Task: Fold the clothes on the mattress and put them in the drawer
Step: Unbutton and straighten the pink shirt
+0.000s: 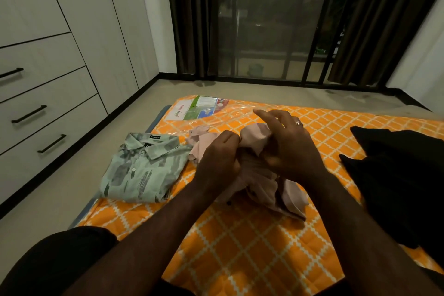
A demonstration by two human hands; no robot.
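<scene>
Bedroom, orange quilted mattress (240,247) on the floor, wardrobe along the left wall, dark curtains over the window behind.

Step in hand, as I read it: sorting out the pink garment (259,175) before folding it. It's bunched mid-mattress, partly lifted and held by both hands. Left hand (216,154) has its fingers (230,137) curled tight on a wad of the cloth. Right hand (290,144) is a bit blurred. It looks clamped on the fabric at thumb and palm, with the index finger sticking out loose.

To do it well:
- find the collar or shoulder seams, not a random handful
- shake it out and lay it flat on the bare mattress in front
- smooth it before the first fold
- match the footprint of the green shirt (141,168) so the stack fits the drawer

Counts:
- garments: 3 lots. The green shirt is folded at the left edge, the pink one is in hand, and a black heap (403,175) sits on the right. Can't tell if the heap is one piece or several.
- drawers (48,94): 3 fronts with bar handles, all closed
- hands: 2

Roughly a third done by my estimate. Nothing is in a drawer yet.
</scene>
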